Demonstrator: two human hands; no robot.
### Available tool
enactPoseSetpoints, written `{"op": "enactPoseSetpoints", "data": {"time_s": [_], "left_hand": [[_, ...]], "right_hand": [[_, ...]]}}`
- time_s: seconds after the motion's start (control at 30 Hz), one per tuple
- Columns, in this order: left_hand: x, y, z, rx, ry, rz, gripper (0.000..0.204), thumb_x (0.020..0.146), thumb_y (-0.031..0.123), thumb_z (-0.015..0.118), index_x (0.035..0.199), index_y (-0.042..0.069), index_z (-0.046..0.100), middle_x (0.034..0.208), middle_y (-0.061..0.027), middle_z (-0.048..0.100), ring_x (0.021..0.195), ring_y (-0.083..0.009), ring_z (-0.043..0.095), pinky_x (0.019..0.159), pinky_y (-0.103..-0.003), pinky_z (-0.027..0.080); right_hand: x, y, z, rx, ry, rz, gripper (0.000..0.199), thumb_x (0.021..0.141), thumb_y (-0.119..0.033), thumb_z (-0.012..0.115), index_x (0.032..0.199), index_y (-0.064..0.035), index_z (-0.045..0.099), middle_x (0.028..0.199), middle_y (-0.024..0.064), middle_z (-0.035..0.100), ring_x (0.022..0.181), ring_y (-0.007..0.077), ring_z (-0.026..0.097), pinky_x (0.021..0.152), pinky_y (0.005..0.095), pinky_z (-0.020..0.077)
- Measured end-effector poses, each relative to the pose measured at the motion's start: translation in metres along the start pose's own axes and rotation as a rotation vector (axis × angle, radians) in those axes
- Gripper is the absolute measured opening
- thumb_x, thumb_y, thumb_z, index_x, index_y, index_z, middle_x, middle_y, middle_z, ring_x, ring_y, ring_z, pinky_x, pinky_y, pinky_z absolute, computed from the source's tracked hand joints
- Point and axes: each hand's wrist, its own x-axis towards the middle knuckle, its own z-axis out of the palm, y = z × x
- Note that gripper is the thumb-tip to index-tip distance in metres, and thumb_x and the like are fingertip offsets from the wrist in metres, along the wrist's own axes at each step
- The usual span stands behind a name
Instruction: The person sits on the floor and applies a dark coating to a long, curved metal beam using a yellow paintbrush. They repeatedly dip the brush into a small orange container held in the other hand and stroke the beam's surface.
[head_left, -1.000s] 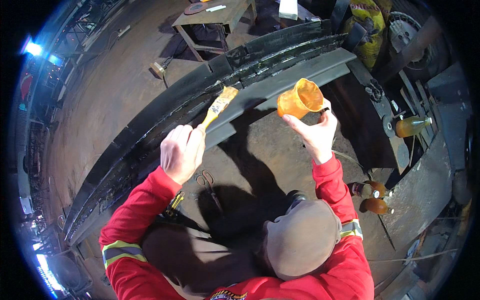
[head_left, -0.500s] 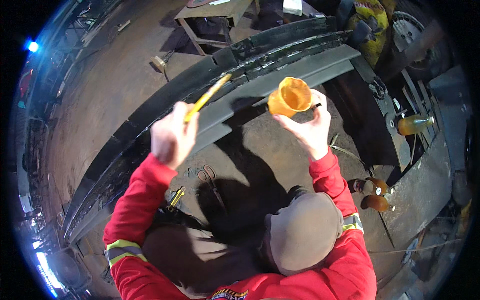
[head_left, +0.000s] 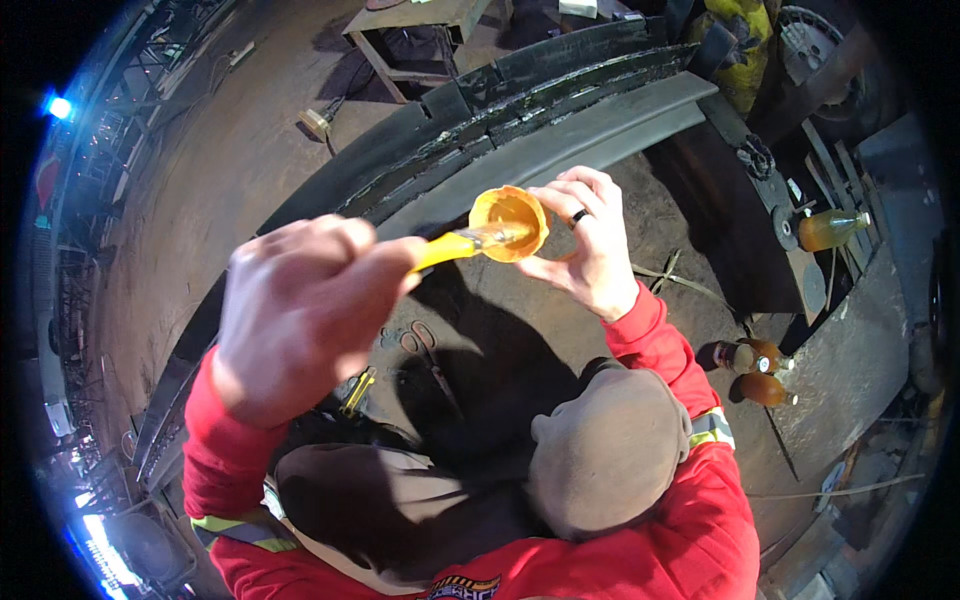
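Note:
My right hand (head_left: 592,245), with a dark ring on one finger, grips an orange cup (head_left: 516,207) with an uneven rim, its mouth tipped toward me. My left hand (head_left: 305,310) is closed around the yellow handle of a brush (head_left: 447,249). The brush's far end sits inside the cup, over an orange-brown substance; its tip is hard to make out. Both hands are raised above the floor. Just beyond them runs a long curved black metal piece (head_left: 345,195), with a grey metal strip (head_left: 580,145) along its near side.
Scissors (head_left: 432,362) and a yellow tool (head_left: 357,391) lie on the floor below my hands. Several bottles of amber liquid stand or lie to the right, one bottle (head_left: 832,231) by the dark metal frame. A metal bench (head_left: 425,18) stands at the back.
My left hand has come back from the black metal piece, nearer to me, and the brush's end has gone into the cup. My right hand has brought the cup left and tilted it.

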Motion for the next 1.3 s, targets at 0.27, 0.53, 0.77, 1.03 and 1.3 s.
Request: {"op": "enactPoseSetpoints", "data": {"time_s": [0.27,0.53,0.77,1.03,1.3], "left_hand": [[0.012,-0.012,0.044,-0.204,-0.044,-0.023,0.013,0.082,0.005,0.074,0.093,0.0,0.069,0.077,-0.0131,0.067,0.065,-0.028,0.066,0.061,-0.035,0.053],[0.0,-0.006,0.063,-0.146,0.034,-0.173,0.01,0.086,0.008,0.072,0.092,0.001,0.068,0.069,-0.0133,0.065,0.056,-0.0272,0.065,0.054,-0.032,0.049],[-0.02,-0.04,0.065,-0.744,-0.04,-0.582,0.012,0.09,0.009,0.066,0.092,-0.002,0.069,0.072,-0.0089,0.065,0.069,-0.0157,0.064,0.064,-0.027,0.049],[-0.03,-0.036,0.087,-1.457,-0.045,-0.942,0.018,0.102,0.018,0.055,0.098,0.001,0.06,0.061,0.008,0.038,0.048,-0.0023,0.031,0.048,-0.022,0.026],[-0.034,-0.049,0.089,-1.637,0.056,-0.875,0.018,0.104,0.021,0.05,0.099,0.005,0.055,0.056,0.0072,0.031,0.046,-0.0054,0.029,0.048,-0.025,0.027]], "right_hand": [[-0.006,-0.003,0.0,-0.064,-0.028,-0.011,0.07,0.055,-0.025,0.091,0.117,-0.0101,0.063,0.112,0.0073,0.061,0.116,0.031,0.053,0.102,0.0471,0.0387],[-0.008,-0.005,0.001,-0.133,-0.076,0.015,0.069,0.054,-0.026,0.091,0.115,-0.0098,0.063,0.106,0.0073,0.06,0.113,0.0291,0.054,0.101,0.0473,0.0377],[-0.012,-0.003,0.001,-0.201,-0.06,0.062,0.067,0.055,-0.029,0.089,0.114,-0.0091,0.064,0.104,0.0068,0.06,0.111,0.0285,0.053,0.102,0.0473,0.0366],[-0.014,0.0,0.001,-0.294,-0.043,0.165,0.062,0.055,-0.033,0.088,0.108,-0.0081,0.066,0.099,0.0065,0.06,0.111,0.0288,0.052,0.1,0.0482,0.0368],[-0.015,-0.003,-0.002,-0.226,-0.07,0.168,0.064,0.056,-0.035,0.09,0.108,-0.0075,0.067,0.099,0.006,0.061,0.109,0.0272,0.054,0.101,0.045,0.0377]]}}
